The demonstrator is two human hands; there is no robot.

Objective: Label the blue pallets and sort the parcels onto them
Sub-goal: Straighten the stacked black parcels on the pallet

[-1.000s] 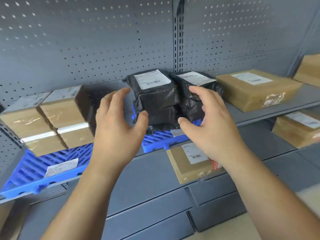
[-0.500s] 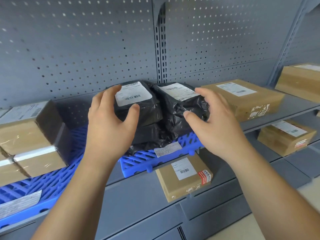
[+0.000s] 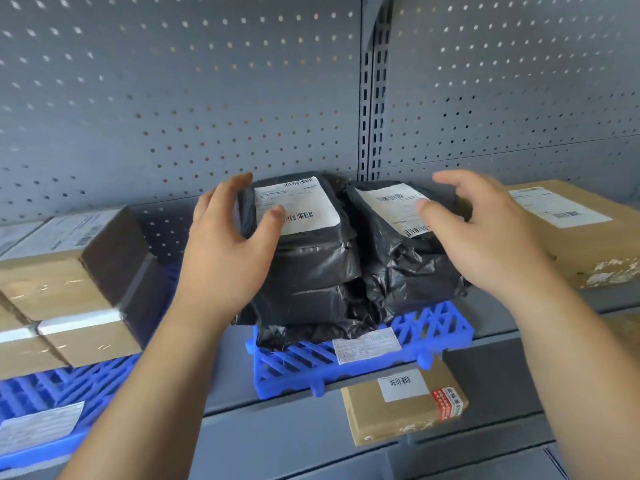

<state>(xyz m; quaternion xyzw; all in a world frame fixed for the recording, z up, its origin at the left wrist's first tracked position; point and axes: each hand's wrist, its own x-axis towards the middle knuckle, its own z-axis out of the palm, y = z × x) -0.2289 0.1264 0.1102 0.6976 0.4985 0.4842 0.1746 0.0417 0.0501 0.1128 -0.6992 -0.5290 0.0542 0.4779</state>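
Observation:
Black plastic-wrapped parcels point(image 3: 322, 258) with white shipping labels are stacked on a blue pallet point(image 3: 436, 327) on the shelf; a paper label point(image 3: 367, 345) is stuck on the pallet's front. My left hand point(image 3: 225, 251) is spread at the left side of the left black parcel, thumb over its label. My right hand point(image 3: 481, 237) hovers with fingers apart over the right black parcel point(image 3: 412, 268). Neither hand clasps anything. A second blue pallet point(image 3: 62, 386) at the left carries brown boxes point(image 3: 72, 285) and a label point(image 3: 40, 427).
A large brown carton point(image 3: 575, 230) lies on the shelf to the right. A small brown box point(image 3: 401, 407) sits on the lower shelf under the pallet. A grey perforated back panel point(image 3: 207, 98) closes the shelf behind.
Both hands have moved up and forward to the two black parcels. The view has come closer and shifted right, so the left pallet slid toward the frame's edge.

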